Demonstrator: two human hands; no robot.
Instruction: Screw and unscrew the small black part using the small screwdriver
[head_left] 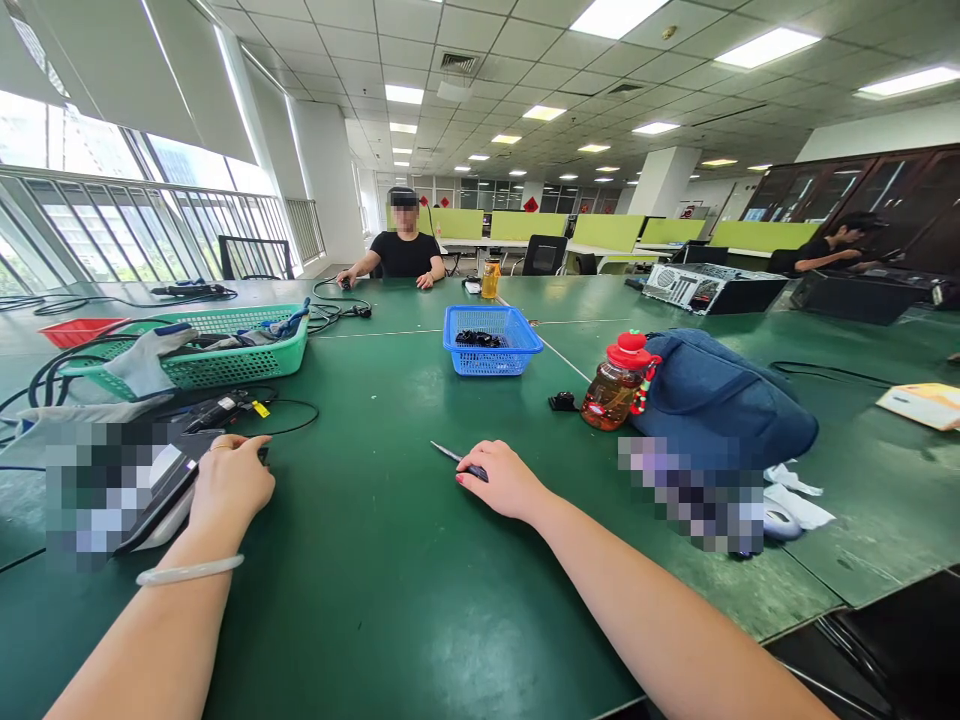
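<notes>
Hands [229,487] [504,482] on device [161,492] and, perhaps, screwdriver [448,455]

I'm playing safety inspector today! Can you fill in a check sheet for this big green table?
Surface: green table, flat, seams showing.
Job's things: thin tool; dark flat device, partly blurred.
Clutter: green basket with gloves, blue basket, red-lidded bottle, blue bag.
Hands: left hand rests on the device; right hand curled over the tool's handle.
Cables: black cables loop beside the green basket.
Surroundings: a person in black sits across; open office behind.
</notes>
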